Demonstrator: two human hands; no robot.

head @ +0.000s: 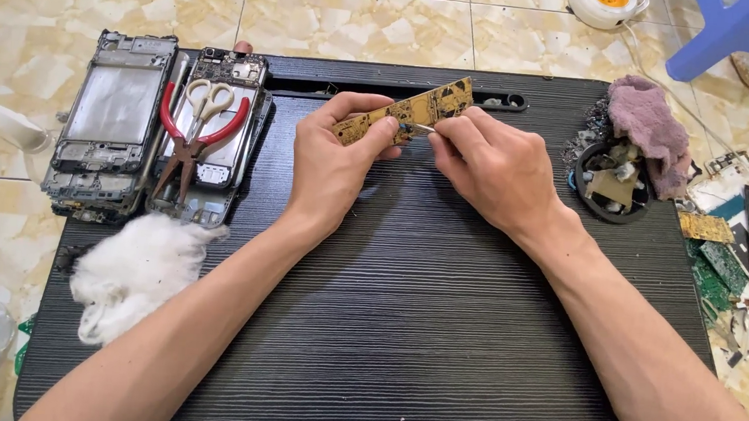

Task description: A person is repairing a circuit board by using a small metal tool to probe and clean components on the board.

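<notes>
Far left on the black wood-grain lap desk (pixel 418 330), two stripped phone frames (pixel 114 128) are lying side by side, red-handled scissors (pixel 194 129) resting on one, a tuft of white cotton (pixel 133 276) below them. We are pinching a long yellow circuit board (pixel 409 111) in our left hand (pixel 333 167), fingers closed around its lower left end; its long axis is rising toward the upper right, above the desk's far edge. Our right hand (pixel 493 171) is closing on a thin metal tool (pixel 423 129), the tip touching the board mid-length, right beside the left thumb. Further right, a round black dish (pixel 613 180) of scraps is sitting under a mauve rag (pixel 648 125).
</notes>
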